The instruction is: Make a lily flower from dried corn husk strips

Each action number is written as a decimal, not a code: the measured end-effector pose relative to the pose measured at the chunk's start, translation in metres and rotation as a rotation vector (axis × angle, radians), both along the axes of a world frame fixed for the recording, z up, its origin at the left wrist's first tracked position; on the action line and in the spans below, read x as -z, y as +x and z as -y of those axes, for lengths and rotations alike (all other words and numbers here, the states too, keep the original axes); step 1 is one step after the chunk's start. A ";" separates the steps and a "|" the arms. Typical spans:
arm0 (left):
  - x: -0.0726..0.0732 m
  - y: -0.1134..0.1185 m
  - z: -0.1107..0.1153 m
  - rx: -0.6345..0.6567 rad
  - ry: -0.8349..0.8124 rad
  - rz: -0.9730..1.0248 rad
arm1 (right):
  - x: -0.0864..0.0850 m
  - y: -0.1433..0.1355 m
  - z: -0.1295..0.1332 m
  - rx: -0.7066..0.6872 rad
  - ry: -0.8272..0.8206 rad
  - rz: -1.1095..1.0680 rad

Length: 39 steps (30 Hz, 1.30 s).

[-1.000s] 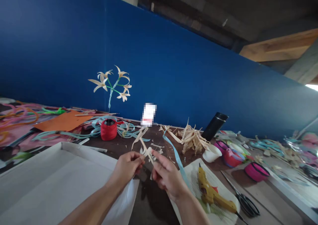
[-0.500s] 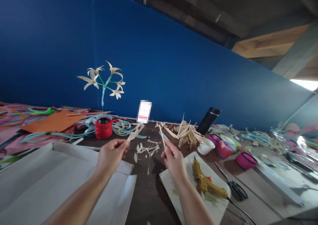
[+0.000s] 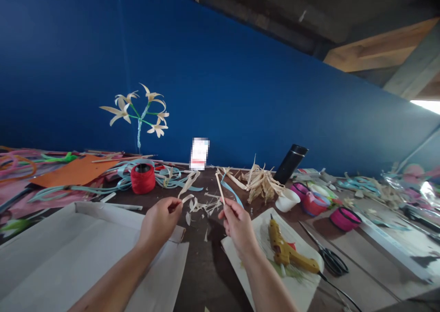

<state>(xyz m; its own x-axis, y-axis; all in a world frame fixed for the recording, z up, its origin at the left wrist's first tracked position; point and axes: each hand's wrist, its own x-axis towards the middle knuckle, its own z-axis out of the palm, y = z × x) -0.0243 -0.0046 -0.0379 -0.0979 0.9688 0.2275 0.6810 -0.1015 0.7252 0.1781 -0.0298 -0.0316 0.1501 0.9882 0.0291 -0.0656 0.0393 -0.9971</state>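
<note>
My left hand (image 3: 160, 220) pinches a pale dried strip (image 3: 187, 186) that points up and away from its fingertips. In my right hand (image 3: 237, 222) is a thin pale stick (image 3: 219, 186), held upright and leaning slightly left. A light blue ribbon (image 3: 233, 192) curves just behind the right fingers. Between and beyond the hands, small pale scraps (image 3: 202, 206) lie on the dark table (image 3: 197, 270). A bundle of dried husks (image 3: 263, 183) sits farther back on the right.
A yellow glue gun (image 3: 288, 252) lies on paper at right, beside black scissors (image 3: 330, 259), a white cup (image 3: 287, 200) and a black bottle (image 3: 291, 164). Left are a cardboard tray (image 3: 68, 257), red yarn (image 3: 143, 179) and a flower stem (image 3: 139, 130).
My left hand has moved slightly right and down, with the strip's visible part changed. The stick in my right hand has shifted a little left. The view has shifted slightly.
</note>
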 end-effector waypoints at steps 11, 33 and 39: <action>-0.003 0.023 -0.011 -0.032 -0.096 -0.216 | 0.008 0.000 0.001 -0.029 0.019 0.115; 0.017 0.022 -0.019 0.004 0.003 -0.318 | 0.012 0.003 -0.003 0.011 -0.034 0.120; 0.020 0.021 -0.019 0.014 0.054 -0.265 | 0.010 0.000 -0.002 0.006 -0.054 0.041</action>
